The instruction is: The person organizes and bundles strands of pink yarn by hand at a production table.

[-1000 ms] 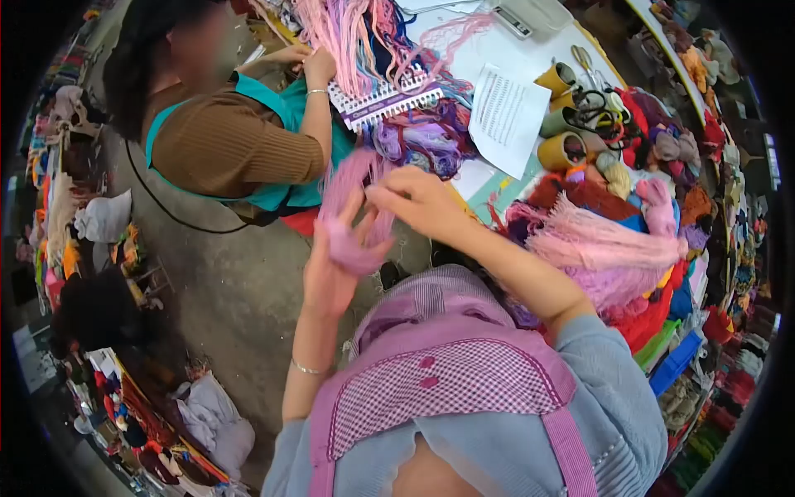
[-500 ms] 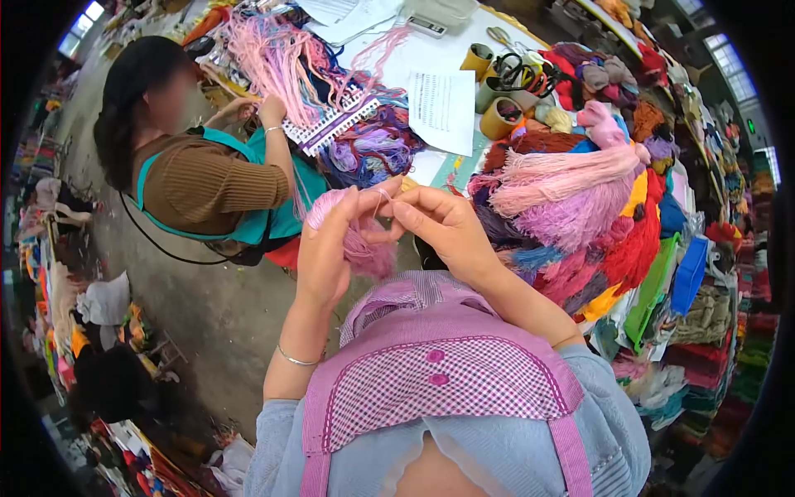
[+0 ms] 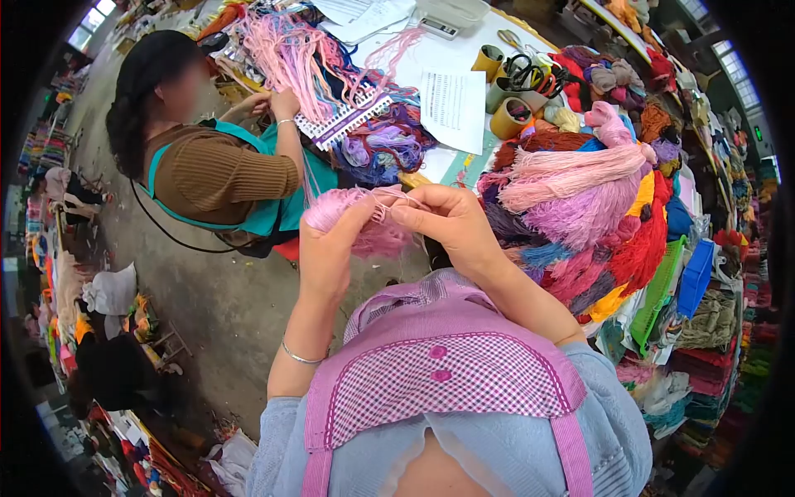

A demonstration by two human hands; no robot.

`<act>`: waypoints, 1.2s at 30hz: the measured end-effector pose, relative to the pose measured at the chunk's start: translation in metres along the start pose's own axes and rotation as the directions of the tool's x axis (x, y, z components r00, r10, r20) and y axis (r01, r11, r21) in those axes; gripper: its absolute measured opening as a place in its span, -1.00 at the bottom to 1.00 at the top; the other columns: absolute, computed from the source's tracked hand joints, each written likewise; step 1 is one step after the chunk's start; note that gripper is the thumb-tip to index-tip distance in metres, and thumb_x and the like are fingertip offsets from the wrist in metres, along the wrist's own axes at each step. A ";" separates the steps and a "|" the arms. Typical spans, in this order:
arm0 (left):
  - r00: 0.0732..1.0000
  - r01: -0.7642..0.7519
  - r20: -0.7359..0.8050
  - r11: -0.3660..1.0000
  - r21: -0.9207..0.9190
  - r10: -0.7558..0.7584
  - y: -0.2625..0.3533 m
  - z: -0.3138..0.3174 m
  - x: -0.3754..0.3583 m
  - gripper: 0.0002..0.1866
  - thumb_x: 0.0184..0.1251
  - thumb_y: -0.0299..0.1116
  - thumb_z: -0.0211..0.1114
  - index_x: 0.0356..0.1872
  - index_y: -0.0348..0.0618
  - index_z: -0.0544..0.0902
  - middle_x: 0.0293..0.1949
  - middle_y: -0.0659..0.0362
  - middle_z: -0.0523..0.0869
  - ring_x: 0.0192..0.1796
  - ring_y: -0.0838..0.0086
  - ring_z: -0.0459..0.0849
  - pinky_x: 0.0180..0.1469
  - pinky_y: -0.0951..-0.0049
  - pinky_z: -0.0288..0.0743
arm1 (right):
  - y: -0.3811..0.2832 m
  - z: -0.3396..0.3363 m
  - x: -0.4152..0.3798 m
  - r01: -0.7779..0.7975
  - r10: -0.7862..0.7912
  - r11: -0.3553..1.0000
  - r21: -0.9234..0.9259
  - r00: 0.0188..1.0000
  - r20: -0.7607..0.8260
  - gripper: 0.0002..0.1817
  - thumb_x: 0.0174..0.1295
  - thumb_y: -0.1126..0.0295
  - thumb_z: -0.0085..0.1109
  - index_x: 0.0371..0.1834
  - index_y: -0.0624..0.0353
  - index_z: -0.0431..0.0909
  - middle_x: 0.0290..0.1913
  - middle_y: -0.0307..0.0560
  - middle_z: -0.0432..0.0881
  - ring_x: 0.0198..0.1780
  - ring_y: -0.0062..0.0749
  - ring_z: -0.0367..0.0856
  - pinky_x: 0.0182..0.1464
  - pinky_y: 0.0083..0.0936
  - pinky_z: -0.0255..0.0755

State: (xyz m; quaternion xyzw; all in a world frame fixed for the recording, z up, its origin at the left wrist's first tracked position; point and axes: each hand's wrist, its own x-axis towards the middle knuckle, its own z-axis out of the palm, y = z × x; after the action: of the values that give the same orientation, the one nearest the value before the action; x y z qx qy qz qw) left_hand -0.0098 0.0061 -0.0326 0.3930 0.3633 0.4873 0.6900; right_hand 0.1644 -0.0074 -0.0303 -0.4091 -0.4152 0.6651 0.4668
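Note:
A bundle of pink yarn [image 3: 377, 236] hangs in front of my apron, with my left hand [image 3: 335, 248] closed around it. Its rounded end shows to the left of my thumb, and looser strands spread out on the right. At the upper end of the bundle, my right hand [image 3: 451, 219] pinches a few thin strands between thumb and fingers. Both hands almost meet there, so the exact hold of the fingertips is partly hidden.
A co-worker in a brown top handles pink strands [image 3: 290, 66] at the left. On the table lie a spiral notebook [image 3: 344, 124], a printed sheet [image 3: 453, 108], tubes holding scissors [image 3: 522, 74], and piled yarn [image 3: 571, 178]. Green [image 3: 658, 298] and blue baskets [image 3: 696, 277] stand right.
My hands have come a little closer together at the strands. More of the pink bundle now shows, spread out below my fingers. The view has shifted slightly.

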 end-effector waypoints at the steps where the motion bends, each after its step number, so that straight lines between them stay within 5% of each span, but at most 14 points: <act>1: 0.998 0.000 -0.066 0.994 -0.111 -0.008 0.000 0.001 0.002 -0.81 0.29 -0.51 0.23 -0.17 -0.43 0.68 -0.19 0.00 0.75 -0.18 0.43 0.72 -0.05 0.49 0.56 | 0.000 0.001 0.000 0.022 -0.022 1.000 -0.016 1.000 -0.014 -0.83 0.25 0.39 0.25 -0.25 0.29 0.65 -0.39 -0.40 0.58 -0.37 -0.83 0.41 -0.31 -0.80 0.28; 4: 0.993 0.077 -0.073 0.985 -0.151 -0.089 0.005 0.002 0.001 -0.81 0.27 -0.50 0.27 -0.17 -0.41 0.68 -0.16 -0.01 0.74 -0.14 0.43 0.71 -0.02 0.48 0.56 | 0.001 0.001 0.002 0.026 -0.026 1.000 -0.010 1.000 -0.014 -0.83 0.26 0.39 0.25 -0.23 0.29 0.66 -0.37 -0.39 0.59 -0.35 -0.83 0.42 -0.29 -0.81 0.29; 16: 0.998 0.028 -0.046 0.993 -0.115 -0.033 0.006 0.007 0.006 -0.81 0.22 -0.56 0.29 -0.15 -0.39 0.69 -0.12 0.01 0.73 -0.12 0.44 0.71 0.00 0.47 0.55 | 0.005 -0.004 0.006 0.006 -0.001 0.988 0.156 1.000 -0.030 -0.87 0.19 0.48 0.27 -0.23 0.28 0.67 -0.16 -0.18 0.69 -0.14 -0.64 0.59 -0.02 -0.68 0.42; 22: 0.997 0.006 -0.071 0.993 -0.116 -0.014 0.007 0.014 0.005 -0.81 0.23 -0.58 0.28 -0.15 -0.40 0.69 -0.13 0.02 0.73 -0.16 0.49 0.70 -0.07 0.52 0.56 | 0.006 -0.006 0.007 0.107 -0.108 0.994 -0.028 0.994 -0.026 -0.86 0.20 0.42 0.29 -0.34 0.30 0.65 -0.31 -0.31 0.64 -0.27 -0.75 0.52 -0.17 -0.75 0.38; 28: 0.987 -0.097 -0.113 0.986 0.136 0.112 0.003 0.021 0.002 -0.81 0.21 -0.59 0.29 -0.16 -0.42 0.69 -0.13 0.04 0.73 -0.16 0.52 0.69 -0.06 0.52 0.57 | 0.006 -0.010 0.007 -0.045 0.046 0.999 0.030 0.998 -0.037 -0.84 0.22 0.37 0.29 -0.33 0.27 0.66 -0.37 -0.40 0.57 -0.34 -0.80 0.44 -0.27 -0.77 0.31; 32: 0.982 -0.135 -0.111 0.981 0.142 0.151 -0.001 0.022 0.002 -0.81 0.22 -0.59 0.27 -0.16 -0.42 0.69 -0.14 0.05 0.73 -0.16 0.51 0.69 -0.03 0.50 0.56 | 0.007 -0.009 0.007 0.008 -0.007 0.999 0.033 0.999 -0.044 -0.86 0.21 0.41 0.28 -0.34 0.28 0.66 -0.33 -0.33 0.61 -0.29 -0.76 0.49 -0.20 -0.74 0.35; 36: 0.989 -0.131 -0.062 0.991 0.004 0.131 -0.005 0.016 0.006 -0.81 0.22 -0.60 0.25 -0.16 -0.41 0.69 -0.08 -0.01 0.71 -0.08 0.46 0.68 0.00 0.48 0.55 | 0.003 -0.009 0.011 0.037 -0.007 0.934 0.356 0.996 -0.086 -0.85 0.23 0.41 0.21 -0.35 0.30 0.63 -0.27 -0.16 0.66 -0.24 -0.64 0.56 -0.08 -0.68 0.39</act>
State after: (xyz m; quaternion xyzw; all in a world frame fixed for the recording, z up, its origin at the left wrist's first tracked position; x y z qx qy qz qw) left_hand 0.0076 0.0076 -0.0305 0.4008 0.3581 0.5434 0.6449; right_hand 0.1695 0.0037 -0.0374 -0.3400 -0.2721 0.7066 0.5578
